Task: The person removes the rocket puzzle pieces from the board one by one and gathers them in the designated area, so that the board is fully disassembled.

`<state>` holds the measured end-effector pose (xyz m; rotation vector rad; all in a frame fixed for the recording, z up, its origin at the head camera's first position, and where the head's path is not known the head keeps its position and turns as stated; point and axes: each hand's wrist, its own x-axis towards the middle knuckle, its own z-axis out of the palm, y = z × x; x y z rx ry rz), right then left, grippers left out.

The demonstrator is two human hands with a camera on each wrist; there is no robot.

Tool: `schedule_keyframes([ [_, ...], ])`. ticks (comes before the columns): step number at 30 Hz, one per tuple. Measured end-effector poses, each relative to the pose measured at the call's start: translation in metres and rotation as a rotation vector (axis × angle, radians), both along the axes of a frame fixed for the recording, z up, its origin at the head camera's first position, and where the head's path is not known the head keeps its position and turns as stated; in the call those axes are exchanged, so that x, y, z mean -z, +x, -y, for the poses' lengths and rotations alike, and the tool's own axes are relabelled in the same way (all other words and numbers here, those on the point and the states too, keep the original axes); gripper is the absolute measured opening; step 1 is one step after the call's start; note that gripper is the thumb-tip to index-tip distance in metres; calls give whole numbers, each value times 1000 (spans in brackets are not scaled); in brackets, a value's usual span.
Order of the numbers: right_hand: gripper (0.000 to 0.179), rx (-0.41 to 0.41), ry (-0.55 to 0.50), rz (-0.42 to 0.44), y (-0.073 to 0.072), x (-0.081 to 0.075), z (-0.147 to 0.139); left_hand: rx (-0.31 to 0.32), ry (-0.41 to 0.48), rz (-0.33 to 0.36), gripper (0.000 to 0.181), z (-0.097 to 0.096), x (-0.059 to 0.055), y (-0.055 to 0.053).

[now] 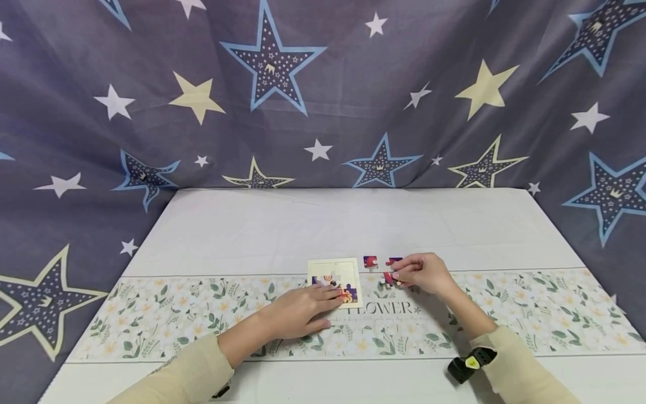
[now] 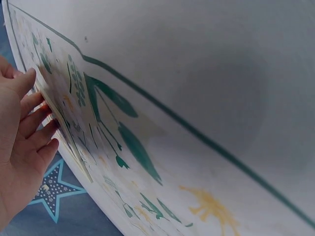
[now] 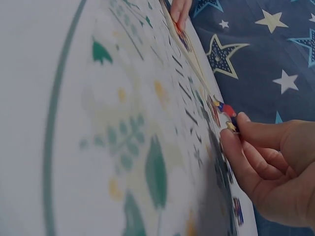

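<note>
A square cream puzzle board lies on the table, partly filled with colourful pieces. My left hand rests over its lower left part with fingers extended, hiding some of the picture. In the left wrist view, the fingertips touch the edge of the board. To the right of the board, my right hand pinches a red and purple jigsaw piece between thumb and forefinger, tilted up in the right wrist view. Two loose jigsaw pieces lie near it, one mushroom-patterned piece and another piece beside the fingers.
The white table carries a floral runner band with printed lettering. A dark curtain with stars hangs behind and at the sides. A black wrist device sits at the right cuff. More loose pieces lie below the right hand.
</note>
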<state>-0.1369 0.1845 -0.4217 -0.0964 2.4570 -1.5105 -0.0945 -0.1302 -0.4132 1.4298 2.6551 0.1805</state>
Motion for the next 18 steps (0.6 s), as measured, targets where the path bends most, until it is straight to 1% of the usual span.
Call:
schedule_keyframes([
  [5, 24, 49, 13, 12, 4, -3, -13, 3, 2, -9, 50, 0, 0, -1],
  [8, 27, 96, 22, 31, 8, -4, -20, 0, -2, -5, 50, 0, 0, 0],
  [10, 29, 113, 41, 33, 10, -4, -26, -2, -4, -1, 50, 0, 0, 0],
  [13, 30, 138, 96, 42, 11, -4, -34, -3, -1, 2, 51, 0, 1, 0],
  [18, 28, 175, 234, 47, 12, -5, -45, -2, 4, -3, 50, 1, 1, 0],
])
